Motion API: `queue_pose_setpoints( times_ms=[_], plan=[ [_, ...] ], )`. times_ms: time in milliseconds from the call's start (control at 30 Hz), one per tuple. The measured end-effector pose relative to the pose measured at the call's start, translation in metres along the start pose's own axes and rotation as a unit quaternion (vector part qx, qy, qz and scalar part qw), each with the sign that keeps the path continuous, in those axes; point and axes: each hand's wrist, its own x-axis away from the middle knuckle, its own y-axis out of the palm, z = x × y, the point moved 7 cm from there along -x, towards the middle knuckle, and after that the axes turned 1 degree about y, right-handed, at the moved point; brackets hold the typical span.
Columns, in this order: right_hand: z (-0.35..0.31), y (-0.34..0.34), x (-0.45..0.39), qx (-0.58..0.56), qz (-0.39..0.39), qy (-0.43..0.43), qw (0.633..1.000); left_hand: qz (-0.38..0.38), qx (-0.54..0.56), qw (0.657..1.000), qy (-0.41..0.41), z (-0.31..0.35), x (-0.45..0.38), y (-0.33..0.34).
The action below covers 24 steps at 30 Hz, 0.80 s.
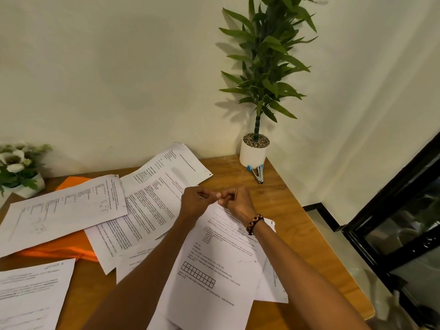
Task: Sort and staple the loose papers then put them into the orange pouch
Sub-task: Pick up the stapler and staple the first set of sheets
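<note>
Both hands meet over the top edge of the front sheet (214, 258), which lies on the table (297, 222) nearest the person. The left hand (196, 201) has its fingers curled, thumb against the fingertips; the right hand (234, 201) is curled the same way and wears a bracelet (254, 223). They seem to pinch something small at that edge, but I cannot tell what. Left of the front sheet, more papers (147, 206) overlap each other and cover most of the pouch (59, 251). Behind the front sheet, the stapler (258, 173) lies open beside the white pot (253, 151).
</note>
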Motion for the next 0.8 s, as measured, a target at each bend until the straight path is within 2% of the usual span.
queue_pose_setpoints(
  times_ms=[100,233,367,567,800],
  plan=[
    [0.002,0.001,-0.003,-0.003,0.010,0.019,1.000,0.006,0.019,1.000,-0.012,-0.003,0.001,-0.001],
    [0.008,-0.002,-0.007,-0.008,0.015,0.056,0.998,-0.041,0.076,0.995,-0.058,-0.008,0.008,-0.004],
    [0.013,-0.002,-0.008,-0.018,0.010,0.060,0.998,-0.059,0.038,0.996,-0.054,-0.020,0.010,-0.010],
    [0.016,0.000,-0.008,-0.021,0.004,0.067,0.998,0.004,-0.058,0.998,-0.013,-0.016,0.005,-0.009],
    [0.019,0.001,-0.009,-0.026,-0.016,0.067,0.997,0.003,-0.042,0.999,-0.021,-0.023,0.000,-0.001]
  ],
)
